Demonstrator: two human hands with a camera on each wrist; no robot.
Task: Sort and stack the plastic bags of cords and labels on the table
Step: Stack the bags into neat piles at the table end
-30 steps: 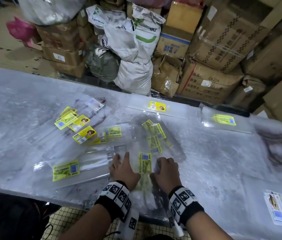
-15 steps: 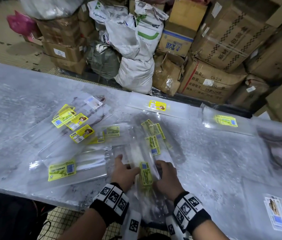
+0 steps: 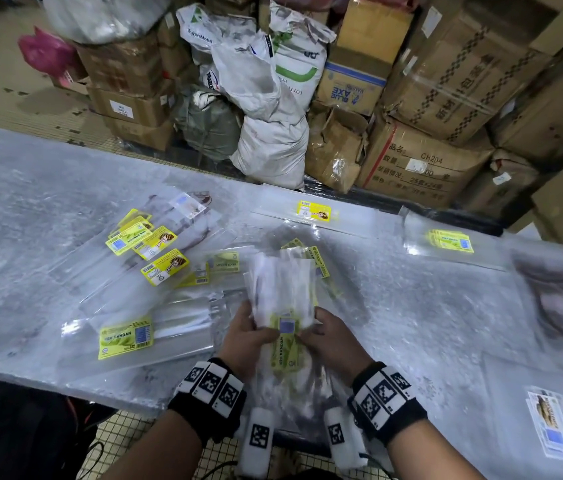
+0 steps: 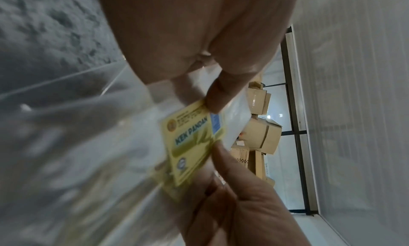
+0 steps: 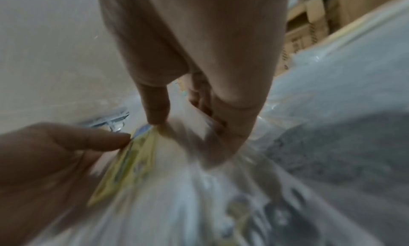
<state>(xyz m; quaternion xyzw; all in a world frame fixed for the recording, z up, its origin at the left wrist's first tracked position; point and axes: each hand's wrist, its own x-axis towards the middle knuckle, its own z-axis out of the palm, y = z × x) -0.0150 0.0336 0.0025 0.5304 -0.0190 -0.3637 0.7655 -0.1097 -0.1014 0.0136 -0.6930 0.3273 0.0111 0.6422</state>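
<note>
The bags (image 3: pixel 283 289) were clear, glossy plastic with shiny yellow paper labels (image 3: pixel 287 351); the counter (image 3: pixel 31 202) looked mottled grey, rough, under wrinkled film. Boxes (image 3: pixel 422 161) were matt cardboard.

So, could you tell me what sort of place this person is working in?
Most likely a stockroom or packing area: taped cardboard cartons and woven sacks are piled behind a worktable strewn with labelled plastic bags.

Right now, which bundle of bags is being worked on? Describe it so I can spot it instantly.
Start at the grey table and go to its near edge, in the middle. The bundle of clear bags there is gripped by the left hand and right hand. Unlike its flat neighbours, it is lifted, its yellow label running lengthwise.
</note>
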